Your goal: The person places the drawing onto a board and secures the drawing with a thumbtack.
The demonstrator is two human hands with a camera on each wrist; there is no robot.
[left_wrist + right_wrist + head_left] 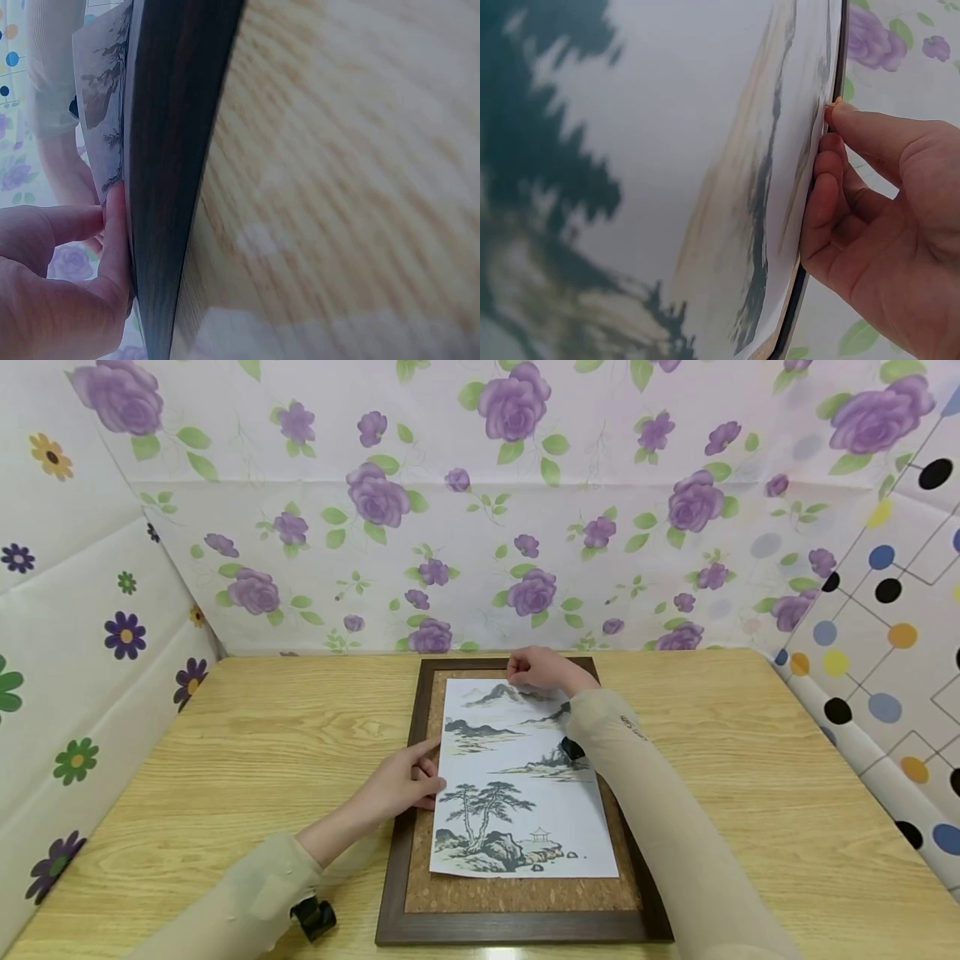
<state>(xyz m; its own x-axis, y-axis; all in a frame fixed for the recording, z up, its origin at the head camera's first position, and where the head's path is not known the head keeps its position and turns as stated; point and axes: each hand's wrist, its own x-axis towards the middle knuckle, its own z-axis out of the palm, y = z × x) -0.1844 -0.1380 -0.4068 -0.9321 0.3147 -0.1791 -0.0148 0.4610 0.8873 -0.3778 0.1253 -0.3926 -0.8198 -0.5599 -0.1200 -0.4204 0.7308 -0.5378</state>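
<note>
A sheet of paper point(487, 768) printed with an ink landscape lies on a cork board point(525, 896) with a dark brown wooden frame point(521, 928). At its left edge my left hand point(405, 781) holds the sheet between thumb and fingers, beside the frame. My right hand point(551, 670) is at the sheet's top edge, fingers curled. In the right wrist view, a small orange pushpin point(838, 100), mostly hidden, shows at the thumb and fingertip by the paper's edge. The sheet's lower left corner curls slightly off the cork.
The board lies on a wood-grain table point(300, 727). Behind it hangs a white cloth point(465, 560) with purple flowers; patterned cloths line the left point(60, 635) and right point(862, 635) sides. My right sleeve point(660, 793) covers part of the frame's right side.
</note>
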